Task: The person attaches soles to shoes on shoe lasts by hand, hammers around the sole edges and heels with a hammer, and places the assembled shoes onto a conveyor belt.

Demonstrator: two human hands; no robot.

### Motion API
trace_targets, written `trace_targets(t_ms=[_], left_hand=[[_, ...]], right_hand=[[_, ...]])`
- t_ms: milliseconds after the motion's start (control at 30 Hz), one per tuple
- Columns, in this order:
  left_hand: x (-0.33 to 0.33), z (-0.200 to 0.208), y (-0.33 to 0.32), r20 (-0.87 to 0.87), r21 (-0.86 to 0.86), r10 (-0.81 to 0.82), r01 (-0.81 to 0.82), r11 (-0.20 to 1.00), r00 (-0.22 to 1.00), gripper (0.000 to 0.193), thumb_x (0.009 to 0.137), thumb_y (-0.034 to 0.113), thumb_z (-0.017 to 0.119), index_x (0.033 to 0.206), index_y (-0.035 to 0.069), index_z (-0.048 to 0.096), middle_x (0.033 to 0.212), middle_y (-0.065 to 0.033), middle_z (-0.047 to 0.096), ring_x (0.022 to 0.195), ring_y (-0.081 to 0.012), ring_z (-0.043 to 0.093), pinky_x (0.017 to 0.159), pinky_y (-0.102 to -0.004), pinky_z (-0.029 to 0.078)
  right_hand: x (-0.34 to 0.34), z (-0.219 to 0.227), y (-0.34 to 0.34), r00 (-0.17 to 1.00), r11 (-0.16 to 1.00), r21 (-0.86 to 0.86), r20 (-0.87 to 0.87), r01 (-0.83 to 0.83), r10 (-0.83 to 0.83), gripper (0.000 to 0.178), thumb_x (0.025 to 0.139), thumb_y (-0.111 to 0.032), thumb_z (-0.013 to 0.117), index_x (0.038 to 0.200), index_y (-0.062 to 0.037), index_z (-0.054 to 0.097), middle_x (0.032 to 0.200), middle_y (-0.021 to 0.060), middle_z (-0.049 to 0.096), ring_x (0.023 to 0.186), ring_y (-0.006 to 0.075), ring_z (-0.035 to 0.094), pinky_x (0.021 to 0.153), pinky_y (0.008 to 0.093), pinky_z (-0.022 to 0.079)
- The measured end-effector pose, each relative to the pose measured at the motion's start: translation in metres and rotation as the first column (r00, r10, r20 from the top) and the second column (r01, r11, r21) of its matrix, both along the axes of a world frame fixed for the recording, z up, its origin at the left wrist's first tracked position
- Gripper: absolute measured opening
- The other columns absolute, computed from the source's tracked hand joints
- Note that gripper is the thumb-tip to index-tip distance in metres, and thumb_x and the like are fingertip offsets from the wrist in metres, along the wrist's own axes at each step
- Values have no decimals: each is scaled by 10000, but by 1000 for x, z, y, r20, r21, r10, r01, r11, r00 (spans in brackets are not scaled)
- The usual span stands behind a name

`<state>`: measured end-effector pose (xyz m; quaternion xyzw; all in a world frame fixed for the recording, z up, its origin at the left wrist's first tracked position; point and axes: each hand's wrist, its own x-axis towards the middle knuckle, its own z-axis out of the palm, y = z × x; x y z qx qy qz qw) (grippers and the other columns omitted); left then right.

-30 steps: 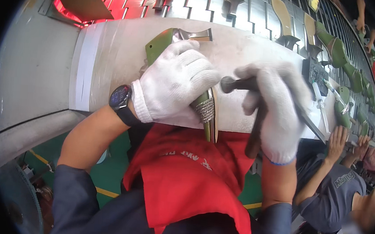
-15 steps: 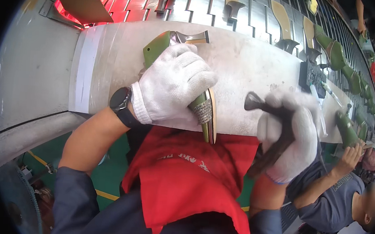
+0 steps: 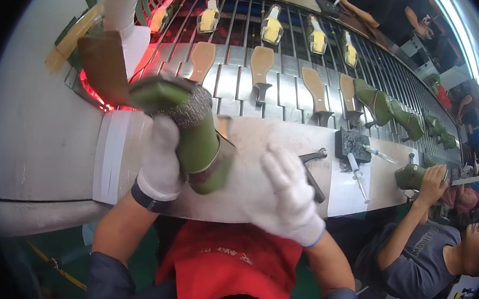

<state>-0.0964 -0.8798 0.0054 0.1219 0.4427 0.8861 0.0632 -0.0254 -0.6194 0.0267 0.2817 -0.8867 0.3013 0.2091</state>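
Note:
My left hand (image 3: 161,160), in a white knit glove, grips a green shoe last (image 3: 197,149) with a glittery strap (image 3: 189,107) across its toe part. The last is tilted up over the worktable, its toe toward the upper left and blurred by motion. Part of a sole and heel shows behind it. My right hand (image 3: 291,198), also gloved, is raised over the table with fingers stretched out and nothing in them. Just right of it, a dark hammer (image 3: 313,180) lies on the table, partly behind the glove.
Beyond the worktable (image 3: 262,145) runs a slatted conveyor (image 3: 230,87) with tan heeled soles (image 3: 262,61), yellow-lined uppers (image 3: 272,25) and green lasts (image 3: 375,101). A black block (image 3: 352,144) and syringes (image 3: 358,176) sit at the right. A co-worker (image 3: 428,249) handles another last there.
My left hand has lifted the last and turned its toe away from me. My right hand has let go of the hammer, which now lies on the table, and moved left.

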Motion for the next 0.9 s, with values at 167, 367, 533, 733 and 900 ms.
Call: trace_targets(t_ms=[167,367,533,733,900], left_hand=[[-33,-16,28,295,162,-117,71,984,948,756,1143,679,444,1484,23,603,1340,-141,708,1206,-247,706,1056,-408,579],[-25,-46,30,-55,-500,54,-74,863,997,434,1064,208,697,1402,-56,632,1343,-151,721,1247,-256,691,1108,-402,529],[-15,-59,38,-409,-776,-71,-306,551,910,387,920,135,800,1251,-39,703,1193,-216,752,1114,-356,737,999,-439,581],[-22,-61,39,-625,-737,-105,-540,406,774,387,835,203,840,1159,27,722,1110,-168,747,1058,-391,691,955,-505,533],[-26,-62,36,-597,-781,-192,-511,358,779,382,795,207,854,1119,52,721,1085,-135,748,1006,-366,687,925,-491,529]], right_hand=[[-59,-23,-76,991,879,-476,-101,26,-84,871,839,-172,894,1583,22,486,1357,296,679,1135,452,736,1016,469,602],[-190,-26,-89,829,759,-425,494,493,-262,717,949,-388,729,1540,-21,560,1241,266,768,1182,438,740,1060,475,570],[-220,-36,-48,797,897,-75,496,435,-345,647,961,-480,690,1428,-35,645,1307,275,747,1237,435,719,1107,483,547],[-286,45,114,805,687,618,142,383,-577,410,941,-330,656,1159,-12,796,1155,276,790,1132,431,761,1006,514,608],[-293,-1,231,544,324,946,261,21,-798,428,882,-275,703,1177,11,823,1229,262,795,1164,389,780,1010,461,622]])
